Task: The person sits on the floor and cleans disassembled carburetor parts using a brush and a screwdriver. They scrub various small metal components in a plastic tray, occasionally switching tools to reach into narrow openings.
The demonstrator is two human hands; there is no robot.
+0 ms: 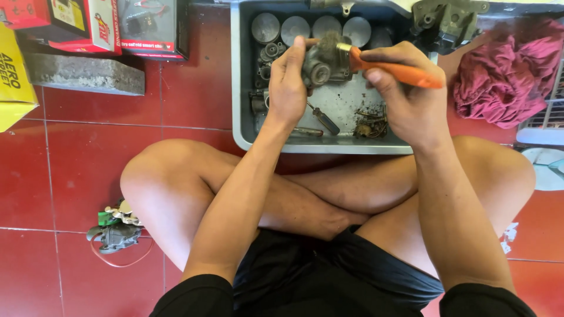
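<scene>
- Two hands meet above the far half of a grey metal tray (241, 88), so that loosened grime can drop into it rather than onto the red tiled floor (88, 164).
- Left hand (288, 82): fingers closed round a grimy grey metal engine part (320, 61), thumb up beside it, turning one face toward the brush.
- Right hand (405, 88): fingers wrapped tight on the orange handle of a brush (399, 71), bristle end laid against the top of the part, seemingly for scrubbing.
- Inside the tray: round metal discs (294, 26) lined along the far edge, small fittings down the left side, a screwdriver (323, 120) and dark debris toward the near edge, all within easy reach.
- Tray set on the floor just beyond the crossed legs, near edge touching the shins.
- Crumpled maroon rag (505, 76) beside the tray's right edge, handy for wiping.
- Another grey part with green bits and a red cord (114, 232) lies on the floor by the left knee, well apart from the tray.
</scene>
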